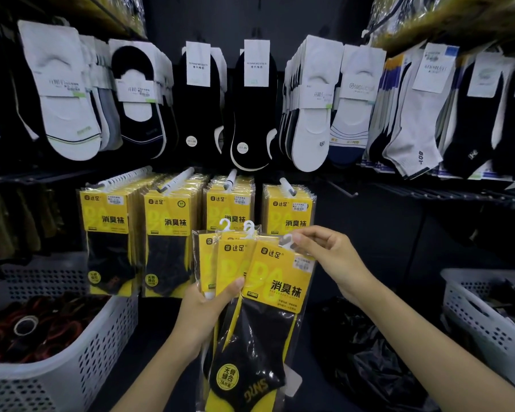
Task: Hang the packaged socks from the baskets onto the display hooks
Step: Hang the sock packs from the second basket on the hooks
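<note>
Packaged socks (167, 233), yellow-carded: four display hooks (231, 177) loaded, a bare hook (341, 188) just right of them; three packs (229, 263) fanned in the left hand (208, 304), its grip curled round them; right hand (324, 251), grip pinching the front pack's white hanger (289, 242); baskets (110, 337) holding stock, so hanging seems partly done.

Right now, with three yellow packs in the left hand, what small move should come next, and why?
Probably lift the front pack out of the fan and up to the rightmost display hook. The right hand pinches its hanger, the left hand grips the other two packs, and that hook hangs right above.
</note>
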`<state>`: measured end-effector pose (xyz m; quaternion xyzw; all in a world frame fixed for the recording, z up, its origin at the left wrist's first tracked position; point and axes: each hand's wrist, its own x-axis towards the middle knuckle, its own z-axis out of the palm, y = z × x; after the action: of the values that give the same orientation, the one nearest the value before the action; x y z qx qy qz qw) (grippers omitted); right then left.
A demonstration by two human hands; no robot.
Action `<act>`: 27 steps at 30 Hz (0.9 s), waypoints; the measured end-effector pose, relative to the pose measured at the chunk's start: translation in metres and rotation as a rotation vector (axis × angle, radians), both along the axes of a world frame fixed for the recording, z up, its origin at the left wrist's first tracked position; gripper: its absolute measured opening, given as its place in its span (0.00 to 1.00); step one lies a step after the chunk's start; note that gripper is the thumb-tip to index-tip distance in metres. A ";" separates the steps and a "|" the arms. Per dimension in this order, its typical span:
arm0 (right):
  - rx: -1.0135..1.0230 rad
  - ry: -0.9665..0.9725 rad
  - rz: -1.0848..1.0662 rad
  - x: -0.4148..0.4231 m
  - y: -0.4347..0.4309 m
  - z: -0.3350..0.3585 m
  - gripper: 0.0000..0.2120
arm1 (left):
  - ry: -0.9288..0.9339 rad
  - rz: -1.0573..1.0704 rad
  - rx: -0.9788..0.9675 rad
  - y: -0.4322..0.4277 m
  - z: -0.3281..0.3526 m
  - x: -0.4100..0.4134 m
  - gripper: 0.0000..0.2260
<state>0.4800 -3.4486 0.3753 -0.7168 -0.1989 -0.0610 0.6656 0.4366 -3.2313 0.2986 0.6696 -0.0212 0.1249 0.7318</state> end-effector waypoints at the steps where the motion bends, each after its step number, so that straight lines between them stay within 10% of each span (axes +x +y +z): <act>1: 0.018 0.052 -0.003 0.000 -0.001 -0.004 0.12 | 0.004 0.019 -0.010 -0.001 0.001 0.002 0.18; 11: 0.328 0.280 -0.099 0.016 -0.009 -0.034 0.11 | 0.001 0.097 0.007 0.004 0.012 0.025 0.11; 27: 0.200 0.084 -0.289 0.122 0.010 -0.017 0.01 | -0.039 0.306 0.070 0.037 0.033 0.052 0.09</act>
<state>0.6020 -3.4391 0.3582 -0.6699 -0.0589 -0.1455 0.7257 0.4882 -3.1939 0.3318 0.6877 0.0623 0.2471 0.6798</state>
